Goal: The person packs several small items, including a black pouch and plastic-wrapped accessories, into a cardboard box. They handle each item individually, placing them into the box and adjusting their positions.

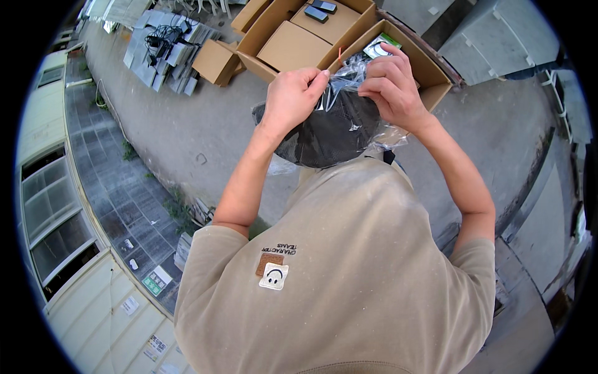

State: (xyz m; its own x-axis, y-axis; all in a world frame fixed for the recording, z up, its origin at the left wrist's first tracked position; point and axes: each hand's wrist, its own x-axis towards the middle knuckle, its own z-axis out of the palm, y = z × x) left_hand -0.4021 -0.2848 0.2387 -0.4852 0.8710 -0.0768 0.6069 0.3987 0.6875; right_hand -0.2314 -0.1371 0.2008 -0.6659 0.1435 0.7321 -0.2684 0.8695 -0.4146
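Observation:
A dark, rounded fabric-like item [333, 134] hangs in front of my chest inside a clear plastic bag [350, 73]. What kind of item it is I cannot make out. Fingers curled and thumb pressed against them, my left hand [289, 100] grips the bag's gathered top on the left. My right hand [393, 87] pinches the crumpled film at the top right, its fingertips bent inward. Loose film also sticks out below the right hand. Just beyond the hands, an open cardboard box [434, 93] contains more clear wrapping and a green-and-white packet [381, 45].
Another open carton [255, 65] stands beside it, with brown boxes and two small dark blocks [321, 11] inside. A smaller carton [213, 63] sits on the concrete floor. Grey slabs [174, 68] topped with black cables [165, 40] lie far left; pale panels [492, 47] stand far right.

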